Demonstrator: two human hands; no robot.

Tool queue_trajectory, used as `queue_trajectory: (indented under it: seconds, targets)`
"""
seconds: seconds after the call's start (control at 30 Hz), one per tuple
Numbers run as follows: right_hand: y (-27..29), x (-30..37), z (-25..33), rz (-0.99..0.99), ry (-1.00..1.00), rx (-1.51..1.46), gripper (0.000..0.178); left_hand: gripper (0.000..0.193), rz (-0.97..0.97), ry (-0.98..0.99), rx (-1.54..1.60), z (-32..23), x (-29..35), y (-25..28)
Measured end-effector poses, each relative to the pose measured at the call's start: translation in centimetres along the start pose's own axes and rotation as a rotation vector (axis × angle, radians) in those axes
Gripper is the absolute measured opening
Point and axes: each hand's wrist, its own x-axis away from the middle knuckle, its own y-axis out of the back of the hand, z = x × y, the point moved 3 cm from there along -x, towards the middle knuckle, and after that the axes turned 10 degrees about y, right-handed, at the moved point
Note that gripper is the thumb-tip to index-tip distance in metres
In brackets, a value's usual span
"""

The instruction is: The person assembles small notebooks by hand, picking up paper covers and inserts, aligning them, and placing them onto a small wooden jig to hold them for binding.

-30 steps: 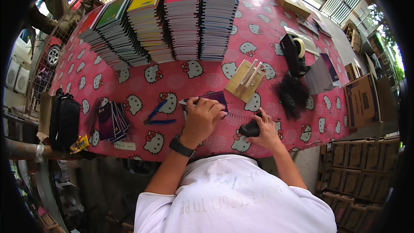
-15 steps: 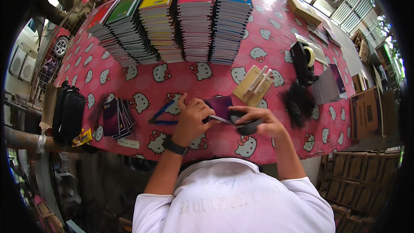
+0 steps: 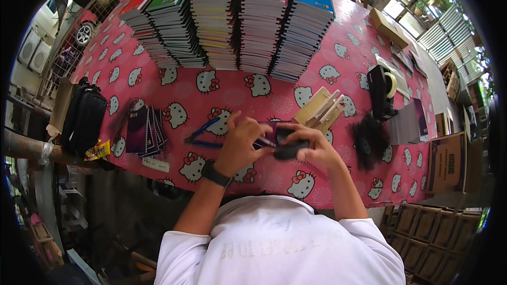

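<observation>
1. From my end, I see the left hand (image 3: 244, 142) bent in a pinch, thumb and fingers closed on a small purple notebook (image 3: 264, 142) with a pale edge.
2. I have the right hand (image 3: 317, 150) curled round a black tool (image 3: 289, 150), the fingers over its top and the thumb below.
3. The notebook sits between the two hands, just left of the tool; I cannot tell whether the two touch, as the fingers cover much of the join.
4. A thin coil (image 3: 315, 170) shows just under the right hand, over the pink cloth (image 3: 232, 100). I cannot make out where its upper end goes.
5. Just beyond the fingers I get part of a purple cover (image 3: 280, 124), mostly hidden.
6. Beside the left hand lie blue pliers (image 3: 203, 136), handles spread; farther left is a loose pile of purple pads (image 3: 141, 132).
7. Past the right hand I find a wooden jig (image 3: 317, 110) with pale bars, then a black coil heap (image 3: 368, 138), a clear box (image 3: 404, 125) and a tape dispenser (image 3: 379, 89).
8. Across the far side I see five notebook stacks (image 3: 215, 26): red, green, yellow, pink and blue.
</observation>
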Motion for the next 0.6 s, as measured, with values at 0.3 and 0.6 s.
queue_trajectory:
  seconds: [0.3,0.6]
  targets:
    - [-1.3,0.6,-2.4,-0.057,-0.039,-0.006,0.055,0.097,-0.157,0.192,0.269,4.1,0.4,-3.1]
    - [1.8,0.9,-1.2,-0.367,0.082,-0.187,0.078,0.054,0.23,0.578,0.094,5.6,-4.7,-2.5]
